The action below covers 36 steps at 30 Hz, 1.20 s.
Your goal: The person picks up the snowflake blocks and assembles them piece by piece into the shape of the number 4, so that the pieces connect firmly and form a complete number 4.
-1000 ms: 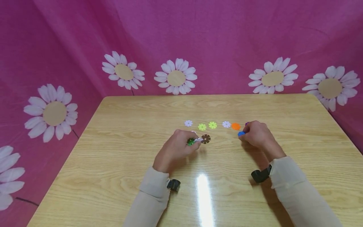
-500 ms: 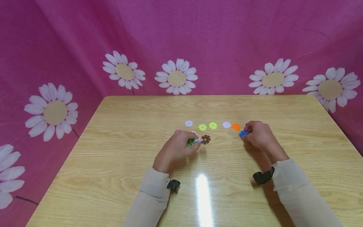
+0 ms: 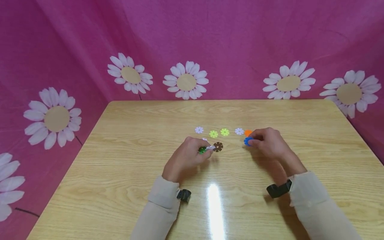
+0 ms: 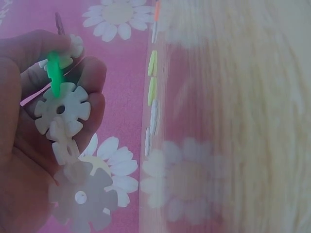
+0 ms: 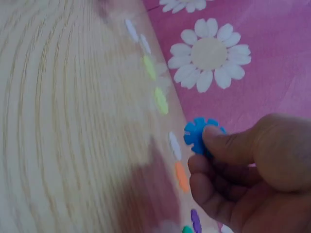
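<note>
My left hand [image 3: 189, 153] grips a joined cluster of notched plastic discs just above the table. In the left wrist view the cluster shows a green disc [image 4: 56, 77], a white disc [image 4: 63, 110] and a larger whitish disc [image 4: 90, 208] hanging lowest. A brown disc [image 3: 218, 147] sticks out at its right end in the head view. To the right, my right hand [image 3: 271, 143] pinches a blue notched disc [image 5: 195, 136] between thumb and fingers, apart from the cluster. The blue disc stands close before the orange disc [image 3: 248, 133], partly overlapping it in the head view.
A loose row on the wooden table [image 3: 135, 133] includes a white disc [image 3: 199, 130], yellow-green discs [image 3: 225, 132] and another white disc [image 3: 239, 131]. A purple disc [image 5: 196, 221] and a green piece [image 5: 187, 229] lie near the right hand. Behind hangs a pink flowered cloth [image 3: 234, 50].
My right hand has brought the blue disc to the left, toward the cluster, and its face now shows more. My left hand has stayed in place with the joined discs.
</note>
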Motion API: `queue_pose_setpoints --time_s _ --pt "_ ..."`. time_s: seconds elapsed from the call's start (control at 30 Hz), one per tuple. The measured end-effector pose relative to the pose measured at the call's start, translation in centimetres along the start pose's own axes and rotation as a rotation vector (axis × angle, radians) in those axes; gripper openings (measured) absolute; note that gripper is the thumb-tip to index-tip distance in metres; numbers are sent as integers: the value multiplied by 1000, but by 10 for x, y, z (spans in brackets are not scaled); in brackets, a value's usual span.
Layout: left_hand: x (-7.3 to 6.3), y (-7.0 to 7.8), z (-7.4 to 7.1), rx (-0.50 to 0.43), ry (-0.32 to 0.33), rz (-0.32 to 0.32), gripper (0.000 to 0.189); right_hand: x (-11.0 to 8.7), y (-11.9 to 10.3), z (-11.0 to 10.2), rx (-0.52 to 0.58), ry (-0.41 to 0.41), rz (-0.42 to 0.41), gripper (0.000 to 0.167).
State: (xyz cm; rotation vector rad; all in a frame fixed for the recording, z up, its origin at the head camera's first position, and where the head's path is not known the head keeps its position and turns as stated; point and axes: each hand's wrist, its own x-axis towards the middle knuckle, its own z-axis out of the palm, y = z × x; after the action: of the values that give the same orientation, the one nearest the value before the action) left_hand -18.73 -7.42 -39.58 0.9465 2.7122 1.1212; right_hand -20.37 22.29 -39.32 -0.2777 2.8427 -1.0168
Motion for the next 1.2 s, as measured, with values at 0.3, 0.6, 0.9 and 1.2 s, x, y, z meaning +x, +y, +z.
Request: queue_pose_setpoints --time_s 0.3,0.6,0.9,1.2 --pt "0 2 0 -10 -12 -8 15 -6 -20 4 73 60 -188 6" --pt "1 1 2 -8 -19 6 16 -8 -38 11 146 41 -239 6" --pt "2 1 2 -23 -18 15 16 -12 -53 16 172 31 -283 5" --pt "2 -1 2 -25 -16 47 16 -14 -62 17 170 32 -325 6"
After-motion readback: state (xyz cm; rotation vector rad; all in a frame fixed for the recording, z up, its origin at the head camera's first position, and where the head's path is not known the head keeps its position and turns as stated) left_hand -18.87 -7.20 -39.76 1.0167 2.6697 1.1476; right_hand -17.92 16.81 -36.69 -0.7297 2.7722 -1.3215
